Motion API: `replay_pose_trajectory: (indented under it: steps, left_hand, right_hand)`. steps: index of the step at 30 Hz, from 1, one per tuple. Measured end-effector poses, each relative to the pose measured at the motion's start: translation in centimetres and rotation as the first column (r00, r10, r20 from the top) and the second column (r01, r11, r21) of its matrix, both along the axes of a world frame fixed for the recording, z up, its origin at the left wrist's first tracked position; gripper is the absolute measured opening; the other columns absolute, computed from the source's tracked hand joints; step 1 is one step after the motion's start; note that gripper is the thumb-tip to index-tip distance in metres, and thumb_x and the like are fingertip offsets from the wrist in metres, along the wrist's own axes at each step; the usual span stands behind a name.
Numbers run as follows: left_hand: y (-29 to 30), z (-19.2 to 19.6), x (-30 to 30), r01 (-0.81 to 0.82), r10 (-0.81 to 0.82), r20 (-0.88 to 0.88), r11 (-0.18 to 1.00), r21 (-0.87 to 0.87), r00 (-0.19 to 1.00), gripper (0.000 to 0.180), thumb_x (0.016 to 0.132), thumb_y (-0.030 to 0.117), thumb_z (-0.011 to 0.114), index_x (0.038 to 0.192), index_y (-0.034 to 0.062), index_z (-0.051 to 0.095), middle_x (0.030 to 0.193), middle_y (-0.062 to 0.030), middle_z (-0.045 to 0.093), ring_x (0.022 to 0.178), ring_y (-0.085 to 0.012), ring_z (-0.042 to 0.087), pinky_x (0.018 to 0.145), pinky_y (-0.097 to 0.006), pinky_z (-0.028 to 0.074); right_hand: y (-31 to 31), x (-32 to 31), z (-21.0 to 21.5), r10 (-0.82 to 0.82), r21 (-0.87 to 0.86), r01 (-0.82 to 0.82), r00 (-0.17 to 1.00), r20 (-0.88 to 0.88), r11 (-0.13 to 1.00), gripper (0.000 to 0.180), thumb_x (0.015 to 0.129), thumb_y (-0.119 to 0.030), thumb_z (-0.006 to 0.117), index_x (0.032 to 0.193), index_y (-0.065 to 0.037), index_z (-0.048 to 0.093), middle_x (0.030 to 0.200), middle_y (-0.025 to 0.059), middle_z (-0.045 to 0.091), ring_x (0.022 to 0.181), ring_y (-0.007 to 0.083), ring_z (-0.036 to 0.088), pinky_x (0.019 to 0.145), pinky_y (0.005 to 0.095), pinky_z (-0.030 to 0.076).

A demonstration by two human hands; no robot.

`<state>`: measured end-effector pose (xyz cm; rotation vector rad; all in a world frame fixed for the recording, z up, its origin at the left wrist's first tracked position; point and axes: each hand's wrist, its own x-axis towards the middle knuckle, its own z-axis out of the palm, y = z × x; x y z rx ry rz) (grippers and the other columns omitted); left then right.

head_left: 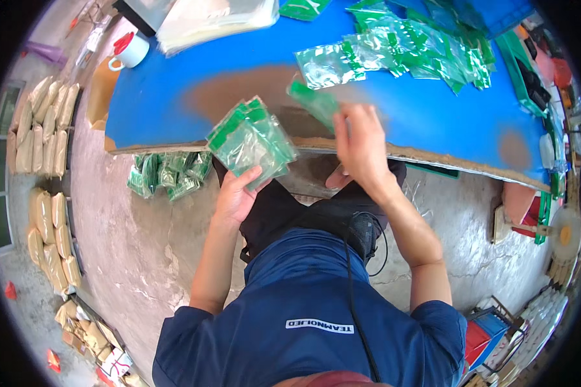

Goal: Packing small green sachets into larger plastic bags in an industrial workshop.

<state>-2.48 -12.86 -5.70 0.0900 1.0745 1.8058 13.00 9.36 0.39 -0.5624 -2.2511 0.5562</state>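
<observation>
My left hand [235, 193] is closed on the lower edge of a fanned stack of clear plastic packets with green tops [255, 138], just in front of the table edge. To its right, my right hand [360, 142] grips a single green and clear packet [313, 103], which is smeared by motion. That packet hangs above the worn brown part of the blue tabletop [174, 87]. Beyond it, overlapping rows of similar packets [394, 55] lie toward the back right. The contents of the packets cannot be made out.
A white mug with a red top [130, 50] stands at the table's left end, beside a pile of clear plastic sheets [216, 22]. Bundled green packets [168, 173] lie on the floor below the table. A green crate [523, 74] stands at the right end. Tan sacks [45, 222] are stacked far left.
</observation>
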Motion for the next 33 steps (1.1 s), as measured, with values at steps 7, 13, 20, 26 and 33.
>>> replay_pose_trajectory:
  steps: [7, 13, 20, 26, 33]
  left_hand:
    - [2.4, -0.5, 3.1, -0.058, 0.057, -0.020, 0.997, -0.058, 0.998, 0.041, 0.089, 0.004, 0.070, 0.128, 0.0009, 0.057, 0.120, -0.0085, 0.066, 0.107, -0.0197, 0.065, 0.091, -0.037, 0.054]
    - [2.6, 0.8, 4.5, -0.063, 0.063, 0.008, 0.994, 0.089, 0.998, 0.046, 0.091, 0.003, 0.069, 0.134, 0.0002, 0.051, 0.126, -0.0076, 0.063, 0.114, -0.0178, 0.061, 0.097, -0.033, 0.049]
    - [1.5, 0.1, 2.2, -0.238, 0.237, -0.097, 0.971, -0.003, 0.967, 0.045, 0.093, 0.011, 0.068, 0.133, 0.0017, 0.051, 0.123, -0.0098, 0.063, 0.109, -0.0237, 0.065, 0.091, -0.037, 0.052]
    - [-0.6, 0.1, -0.2, -0.134, 0.134, -0.089, 0.991, 0.002, 0.987, 0.058, 0.086, 0.004, 0.073, 0.138, 0.0003, 0.046, 0.130, -0.0098, 0.058, 0.119, -0.0239, 0.058, 0.100, -0.039, 0.048]
    - [-0.4, -0.8, 1.1, -0.011, 0.015, 0.073, 0.999, -0.051, 0.997, 0.066, 0.084, 0.001, 0.071, 0.143, 0.0019, 0.042, 0.134, -0.0094, 0.055, 0.122, -0.0235, 0.055, 0.103, -0.039, 0.045]
  right_hand:
    - [-3.9, -3.8, -0.4, -0.065, -0.746, -0.138, 0.970, -0.236, 0.652, 0.019, 0.094, -0.017, 0.065, 0.080, -0.005, 0.059, 0.084, 0.0036, 0.058, 0.069, 0.0152, 0.055, 0.061, 0.0295, 0.044]
    - [-5.9, -3.7, -3.3, -0.107, -0.242, 0.087, 0.992, -0.073, 0.966, 0.017, 0.077, -0.008, 0.072, 0.072, -0.002, 0.058, 0.098, 0.0187, 0.057, 0.089, 0.0340, 0.057, 0.075, 0.0444, 0.048]
    - [-0.6, -6.8, -1.6, 0.008, -0.100, -0.009, 1.000, -0.012, 0.995, 0.027, 0.090, -0.028, 0.069, 0.093, -0.002, 0.064, 0.100, 0.0199, 0.061, 0.094, 0.0394, 0.057, 0.082, 0.0477, 0.046]
    - [1.8, -6.4, -4.3, 0.378, 0.116, -0.409, 0.900, 0.219, 0.905, 0.044, 0.096, -0.039, 0.056, 0.117, -0.001, 0.063, 0.122, 0.0266, 0.060, 0.120, 0.0440, 0.054, 0.101, 0.0508, 0.043]
    - [8.4, -7.2, -3.2, -0.254, 0.209, 0.217, 0.953, 0.167, 0.953, 0.048, 0.099, -0.041, 0.053, 0.116, 0.004, 0.062, 0.124, 0.0286, 0.059, 0.119, 0.0442, 0.054, 0.101, 0.0528, 0.043]
